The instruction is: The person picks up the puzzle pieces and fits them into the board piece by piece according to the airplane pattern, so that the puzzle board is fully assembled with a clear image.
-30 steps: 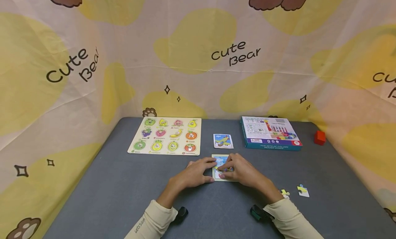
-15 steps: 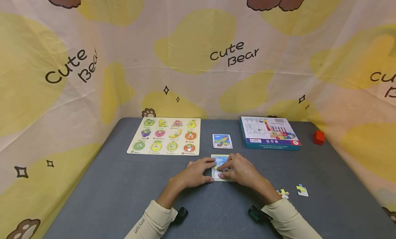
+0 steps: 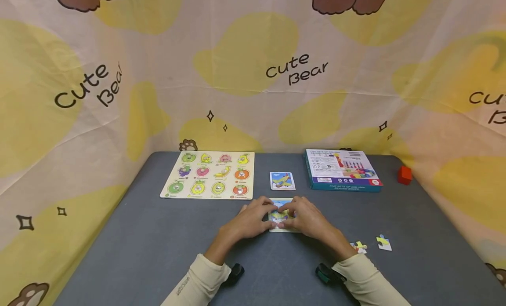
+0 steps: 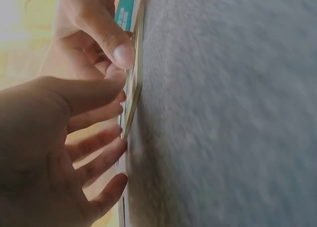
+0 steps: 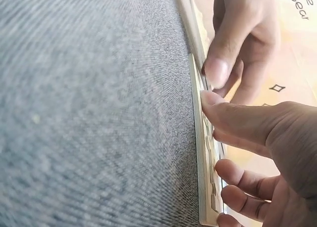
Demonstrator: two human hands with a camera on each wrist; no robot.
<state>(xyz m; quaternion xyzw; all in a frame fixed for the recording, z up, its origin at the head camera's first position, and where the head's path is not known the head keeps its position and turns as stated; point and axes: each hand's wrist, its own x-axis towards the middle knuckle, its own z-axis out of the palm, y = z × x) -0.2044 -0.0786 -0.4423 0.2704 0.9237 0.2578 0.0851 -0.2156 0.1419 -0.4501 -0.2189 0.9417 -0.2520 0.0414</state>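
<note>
A small jigsaw puzzle board [image 3: 280, 216] with a pale frame and a blue and yellow picture lies at the table's middle. My left hand [image 3: 253, 219] rests its fingertips and thumb at its left side. From the right, my right hand [image 3: 310, 219] presses thumb and forefinger on the picture, covering much of the board. In the left wrist view, my left fingers [image 4: 101, 138] are spread against the board's edge. The right wrist view shows my right thumb [image 5: 233, 115] touching the board. Two loose puzzle pieces, one [image 3: 384, 242] apart and one [image 3: 359, 246] partly behind the right forearm, lie to the right.
An airplane picture card [image 3: 282, 181] lies just beyond the board. A fruit picture board [image 3: 209, 197] is at the back left. A flat toy box [image 3: 343, 170] and a red block [image 3: 404, 175] stand at the back right. Printed cloth [image 3: 237, 77] surrounds the grey table [image 3: 158, 253].
My left fingertips and thumb have moved slightly inward over the board's left side. The right forefinger has shifted a little away from its thumb. The loose pieces stay in place.
</note>
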